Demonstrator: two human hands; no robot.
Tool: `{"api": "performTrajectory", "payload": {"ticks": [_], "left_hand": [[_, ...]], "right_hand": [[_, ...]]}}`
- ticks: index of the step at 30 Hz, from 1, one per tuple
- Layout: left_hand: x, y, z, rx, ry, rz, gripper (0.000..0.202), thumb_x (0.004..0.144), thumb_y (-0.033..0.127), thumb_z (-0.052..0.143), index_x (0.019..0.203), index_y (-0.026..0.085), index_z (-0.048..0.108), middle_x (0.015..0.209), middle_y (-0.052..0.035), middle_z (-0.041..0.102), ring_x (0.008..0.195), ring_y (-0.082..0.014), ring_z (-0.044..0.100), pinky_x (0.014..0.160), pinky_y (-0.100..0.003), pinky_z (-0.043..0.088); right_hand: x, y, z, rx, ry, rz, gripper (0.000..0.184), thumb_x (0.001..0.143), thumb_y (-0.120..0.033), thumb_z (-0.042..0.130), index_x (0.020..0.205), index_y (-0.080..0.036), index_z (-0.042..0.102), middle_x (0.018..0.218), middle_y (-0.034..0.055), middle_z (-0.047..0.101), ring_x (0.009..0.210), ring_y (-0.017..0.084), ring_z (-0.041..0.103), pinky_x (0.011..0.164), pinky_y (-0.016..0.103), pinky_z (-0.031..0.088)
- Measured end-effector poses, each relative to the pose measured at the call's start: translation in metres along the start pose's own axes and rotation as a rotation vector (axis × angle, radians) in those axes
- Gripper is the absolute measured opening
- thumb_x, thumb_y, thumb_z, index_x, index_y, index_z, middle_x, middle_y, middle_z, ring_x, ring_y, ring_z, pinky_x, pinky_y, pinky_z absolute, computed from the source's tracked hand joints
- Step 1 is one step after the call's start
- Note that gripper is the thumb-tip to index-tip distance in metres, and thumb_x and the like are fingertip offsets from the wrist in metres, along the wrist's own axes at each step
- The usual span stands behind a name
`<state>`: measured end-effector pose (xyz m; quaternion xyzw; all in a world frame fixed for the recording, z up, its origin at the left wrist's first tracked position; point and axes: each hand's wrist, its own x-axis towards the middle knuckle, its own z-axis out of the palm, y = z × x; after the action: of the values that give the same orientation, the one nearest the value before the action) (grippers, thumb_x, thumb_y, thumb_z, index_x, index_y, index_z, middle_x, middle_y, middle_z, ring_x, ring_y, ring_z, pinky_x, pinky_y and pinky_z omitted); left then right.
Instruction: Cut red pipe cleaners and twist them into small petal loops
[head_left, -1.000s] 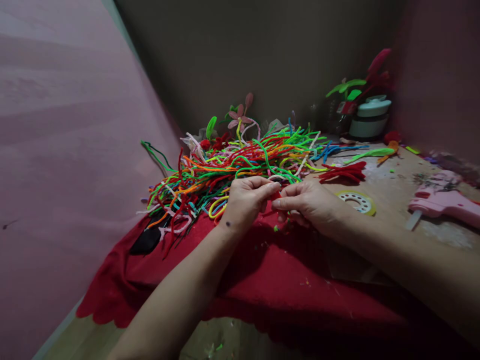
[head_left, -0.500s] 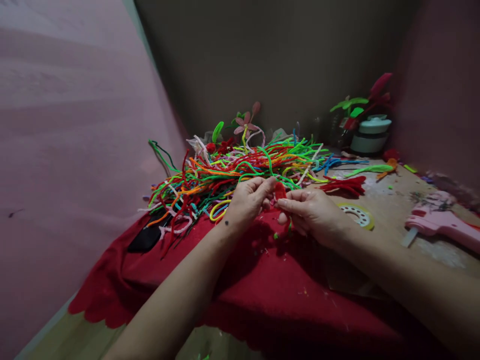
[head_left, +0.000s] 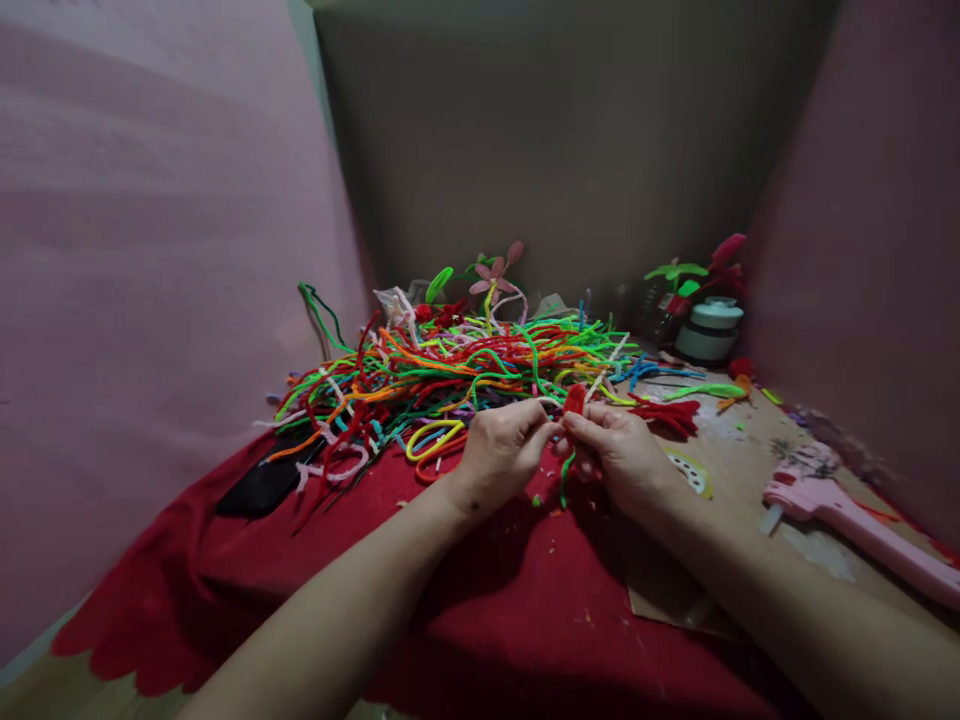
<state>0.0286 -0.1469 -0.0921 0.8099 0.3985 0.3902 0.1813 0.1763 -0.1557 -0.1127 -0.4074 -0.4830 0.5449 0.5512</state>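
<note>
My right hand (head_left: 626, 452) pinches a fuzzy red pipe-cleaner piece (head_left: 574, 399), which stands up as a rounded loop above the thumb. Beneath those fingers hangs a short green pipe-cleaner end (head_left: 566, 482). My left hand (head_left: 504, 448) is closed, its thumb and fingertips meeting my right fingertips at the base of the red piece. The exact spot of the left pinch is hidden. Just beyond both hands lies a large heap of coloured pipe cleaners (head_left: 450, 360), with a yellow loop (head_left: 435, 438) near my left hand.
A red cloth (head_left: 517, 590) covers the table front. At right lie a pink glue gun (head_left: 847, 510), a yellow tape roll (head_left: 691, 475) and a red pipe-cleaner bundle (head_left: 667, 415). A black phone-like object (head_left: 262, 482) lies left; a lidded jar (head_left: 709, 330) stands behind.
The view has shifted, so the table contents sit further left at right. My left hand has moved down from beside the red loop to its base. The green end now hangs more visibly.
</note>
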Motion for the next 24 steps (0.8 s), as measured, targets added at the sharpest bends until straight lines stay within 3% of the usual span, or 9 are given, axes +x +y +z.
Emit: {"api": "performTrajectory", "payload": {"ticks": [5,9,13,15,20,24], "left_hand": [[0.010,-0.006,0.000,-0.524,0.009,-0.332,0.030,0.080,0.040,0.049,0.062,0.016,0.051,0.052,0.0040,0.048,0.045,-0.0074,0.038,0.047,-0.021,0.031],[0.012,-0.006,0.001,-0.613,0.060,-0.304,0.022,0.079,0.036,0.053,0.075,0.014,0.057,0.067,0.0008,0.057,0.062,-0.0092,0.050,0.060,-0.021,0.040],[0.011,-0.006,0.002,-0.710,-0.147,-0.241,0.023,0.073,0.030,0.062,0.086,0.012,0.062,0.082,-0.0042,0.065,0.075,-0.0132,0.057,0.075,-0.026,0.043],[0.011,-0.007,0.003,-0.733,-0.183,-0.243,0.018,0.070,0.024,0.062,0.083,0.011,0.064,0.079,-0.0041,0.066,0.074,-0.0134,0.058,0.075,-0.027,0.043],[0.009,-0.008,0.008,-0.748,-0.164,-0.357,0.004,0.063,0.013,0.059,0.065,0.011,0.063,0.057,0.0019,0.058,0.053,-0.0071,0.048,0.056,-0.020,0.038],[0.007,-0.006,0.011,-0.903,-0.236,-0.487,0.004,0.064,0.016,0.058,0.066,0.012,0.057,0.045,0.0054,0.050,0.040,-0.0040,0.040,0.043,-0.017,0.030]], "right_hand": [[0.003,-0.001,-0.003,0.123,0.017,-0.010,0.021,0.066,-0.032,0.073,0.071,-0.014,0.063,0.052,-0.0045,0.050,0.045,0.006,0.041,0.043,0.020,0.030],[0.004,-0.004,-0.003,0.225,0.040,0.081,0.024,0.060,-0.028,0.076,0.075,-0.014,0.064,0.061,-0.0001,0.058,0.049,0.009,0.047,0.045,0.022,0.034],[0.006,-0.005,-0.002,0.247,0.060,0.072,0.019,0.060,-0.026,0.075,0.067,-0.015,0.061,0.057,-0.0014,0.055,0.048,0.009,0.044,0.043,0.023,0.032],[0.005,-0.004,-0.001,0.213,0.071,0.056,0.019,0.060,-0.026,0.075,0.063,-0.016,0.059,0.052,-0.0032,0.050,0.045,0.008,0.039,0.042,0.022,0.028],[-0.001,-0.004,0.003,-0.020,0.072,-0.042,0.018,0.066,-0.031,0.070,0.064,-0.016,0.060,0.053,-0.0038,0.049,0.046,0.008,0.038,0.045,0.022,0.029],[-0.005,-0.003,0.002,-0.272,0.090,-0.179,0.013,0.072,-0.030,0.065,0.075,-0.017,0.063,0.068,-0.0009,0.058,0.060,0.012,0.048,0.057,0.024,0.038]]}}
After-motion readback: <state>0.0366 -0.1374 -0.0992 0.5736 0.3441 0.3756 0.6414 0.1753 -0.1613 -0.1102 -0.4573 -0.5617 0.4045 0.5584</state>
